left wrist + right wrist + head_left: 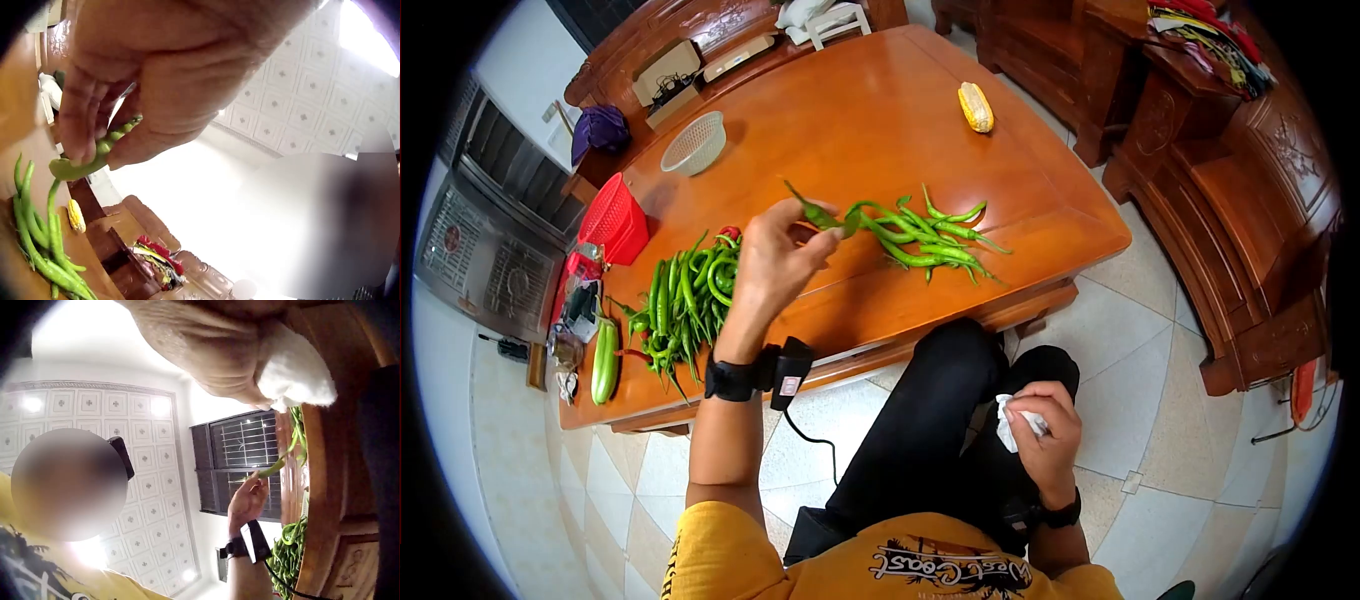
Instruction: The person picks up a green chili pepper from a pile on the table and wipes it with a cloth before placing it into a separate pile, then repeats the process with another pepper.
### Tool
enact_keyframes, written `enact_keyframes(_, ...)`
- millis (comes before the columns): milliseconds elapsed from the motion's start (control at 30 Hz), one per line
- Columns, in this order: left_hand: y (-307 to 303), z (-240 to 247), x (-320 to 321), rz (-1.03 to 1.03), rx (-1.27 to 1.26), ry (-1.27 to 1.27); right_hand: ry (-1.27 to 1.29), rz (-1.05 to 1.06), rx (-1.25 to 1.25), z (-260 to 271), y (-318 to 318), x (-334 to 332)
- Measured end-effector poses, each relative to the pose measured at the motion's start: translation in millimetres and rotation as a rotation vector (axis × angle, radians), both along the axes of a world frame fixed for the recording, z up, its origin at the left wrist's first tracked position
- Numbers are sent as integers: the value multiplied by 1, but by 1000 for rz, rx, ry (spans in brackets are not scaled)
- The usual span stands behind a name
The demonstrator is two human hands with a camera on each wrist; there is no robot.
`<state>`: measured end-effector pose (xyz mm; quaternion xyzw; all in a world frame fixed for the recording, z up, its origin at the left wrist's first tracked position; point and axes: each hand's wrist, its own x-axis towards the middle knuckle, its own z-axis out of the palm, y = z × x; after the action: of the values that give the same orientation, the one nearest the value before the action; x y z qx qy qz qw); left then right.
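Note:
My left hand (775, 258) is raised over the table and pinches a green chili pepper (818, 215) between thumb and fingertips. In the left wrist view the held pepper (81, 169) looks bumpy and curved, its tip overlapping other peppers behind it. A small group of long green chili peppers (930, 240) lies just right of that hand. Under and left of the forearm spreads a larger heap of green peppers (685, 295). Down by the knees, my right hand (1052, 440) holds a crumpled white tissue (1005, 425), seen also as a soft white wad (294, 372) in the right wrist view.
On the wooden table (840, 110) are a corn cob (976, 108), a pale basket (695, 145), a red basket (614, 218) and a long green vegetable (604, 362) at the left edge. A carved wooden bench (1230, 190) stands to the right.

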<state>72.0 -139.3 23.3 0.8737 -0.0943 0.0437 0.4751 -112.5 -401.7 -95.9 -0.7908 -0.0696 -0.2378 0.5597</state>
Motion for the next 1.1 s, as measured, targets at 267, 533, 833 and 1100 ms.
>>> enact_keyframes(267,23,-16,-16,-79,-434,269,0,18,-12,5,8,3)
enact_keyframes(533,-1,-38,-66,-260,-725,527,-32,-3,-49,10,11,5)
enact_keyframes(833,-57,-65,-114,-482,-635,659,-103,50,16,38,35,6)
enact_keyframes(1100,-57,-56,-130,-463,-622,650,-35,-121,-66,19,11,4)
